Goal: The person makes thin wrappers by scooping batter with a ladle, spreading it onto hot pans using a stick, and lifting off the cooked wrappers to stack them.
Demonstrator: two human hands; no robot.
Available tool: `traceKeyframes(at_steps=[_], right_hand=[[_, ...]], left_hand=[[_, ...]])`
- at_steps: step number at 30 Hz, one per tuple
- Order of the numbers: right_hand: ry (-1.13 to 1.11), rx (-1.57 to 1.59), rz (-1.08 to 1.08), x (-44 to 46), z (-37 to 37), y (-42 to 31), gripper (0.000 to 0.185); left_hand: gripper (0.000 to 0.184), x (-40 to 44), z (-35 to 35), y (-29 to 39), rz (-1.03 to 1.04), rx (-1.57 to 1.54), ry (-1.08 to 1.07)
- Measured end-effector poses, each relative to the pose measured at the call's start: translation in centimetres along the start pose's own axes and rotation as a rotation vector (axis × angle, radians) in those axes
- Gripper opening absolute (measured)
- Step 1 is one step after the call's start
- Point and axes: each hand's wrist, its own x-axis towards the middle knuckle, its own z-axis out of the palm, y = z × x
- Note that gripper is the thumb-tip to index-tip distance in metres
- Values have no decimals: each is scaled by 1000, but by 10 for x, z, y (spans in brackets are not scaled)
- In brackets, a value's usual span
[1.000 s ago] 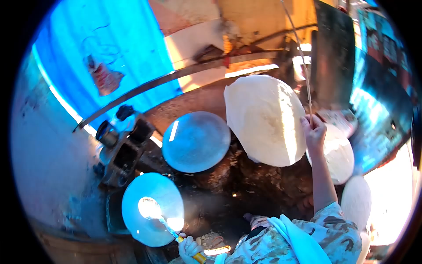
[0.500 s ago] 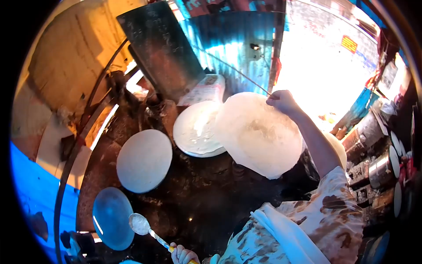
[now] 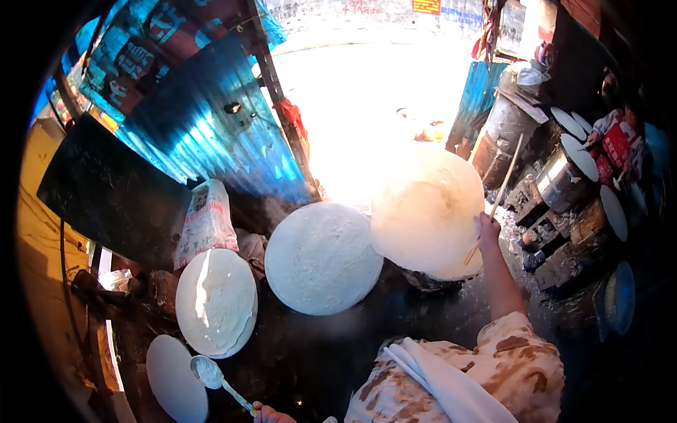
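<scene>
At the lower left, my left hand point(image 3: 271, 414) is closed on the handle of a ladle point(image 3: 207, 372), whose bowl is coated in whitish batter. My right hand point(image 3: 488, 229), arm stretched forward, grips a thin wooden stick point(image 3: 506, 176) at the right edge of a broad, thin crepe point(image 3: 427, 204). Whether the crepe hangs or lies on something beneath is unclear. Left of it, a round griddle point(image 3: 324, 261) carries a pale layer of batter. Another round griddle point(image 3: 215, 303) with a pale sheet sits farther left, and a pale disc point(image 3: 176, 381) is near the ladle.
A dark board point(image 3: 113, 190) leans at the left, with a printed sack point(image 3: 206, 222) beside it. Blue corrugated sheeting point(image 3: 211, 127) stands behind. Metal drums point(image 3: 504, 127) and several round lids point(image 3: 580, 158) line the right side. A person point(image 3: 613, 144) is at the far right.
The view has swung to the right. My right hand has carried the crepe rightward and lower, and the stick now points up from the hand. My left hand still holds the ladle.
</scene>
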Motion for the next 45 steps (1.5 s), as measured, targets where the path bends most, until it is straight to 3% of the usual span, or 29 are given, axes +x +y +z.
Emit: traceKeyframes(at_steps=[2,4,7,11,17,19,21,22,23,24,25,26,27,28,29,31,32,34,37,38,39,40,42,43,44,45], right_hand=[[203,-146,-23,38,-57,59,18],[432,-536,138,44,-93,95,23],[605,-678,275,51,-130,152,26],[505,-651,371,37,-120,129,26],[421,-981,278,-1,-98,108,21],[422,-735,576,-36,-72,71,25],[495,-737,504,-19,-108,122,23],[532,-920,279,32,-171,206,27],[476,-1108,181,-1,-125,137,33],[448,-997,84,-7,-102,119,35],[331,-976,-83,17,-101,140,36],[173,-967,-74,17,-66,127,36],[45,-820,-198,15,-28,130,32],[-208,-548,182,-33,31,85,31],[-399,-382,204,-69,76,77,34],[-704,-468,233,-146,142,69,33],[-865,-529,202,-190,172,68,31],[-1126,-622,296,-267,194,81,27],[-1799,-628,17,-381,182,107,25],[-1974,-636,29,-431,158,82,21],[-2127,-528,-207,-445,145,128,20],[-2355,-555,-138,-474,136,112,19],[-2597,-842,11,-538,71,64,13],[-2704,-893,84,-555,49,67,11],[-2832,-937,94,-573,29,60,10],[-2952,-985,103,-589,11,53,10]], left_hand=[[26,21,6,-27,4,11,-7],[26,36,5,-51,-11,23,14],[25,57,9,-78,-25,53,39],[25,72,12,-101,-34,80,52],[25,65,11,-103,-19,49,51],[25,51,9,-97,-2,22,38],[25,26,5,-86,48,-11,15],[25,8,1,-81,81,-37,-1],[25,-9,-3,-78,132,-76,-20],[25,-27,-8,-74,217,-157,-5],[23,-47,-16,-66,218,-108,-44],[24,-67,-20,-63,261,-87,-33],[22,-88,-25,-64,329,-115,-34],[20,-109,-27,-66,375,-164,-45],[20,-131,-39,-64,432,-163,-63],[19,-173,-69,-68,581,-203,-137],[17,-195,-78,-76,712,-209,-50],[15,-235,-103,-86,884,-234,12],[13,-288,-158,-102,1082,-374,-118],[12,-308,-171,-109,1137,-426,-110],[12,-341,-194,-118,1180,-508,-108],[11,-345,-216,-120,1349,-392,265],[11,-398,-284,-115,1330,-419,468],[18,-410,-308,-109,1331,-279,868],[10,-424,-338,-102,1172,-19,1229],[10,-430,-368,-96,1185,-52,1217]])
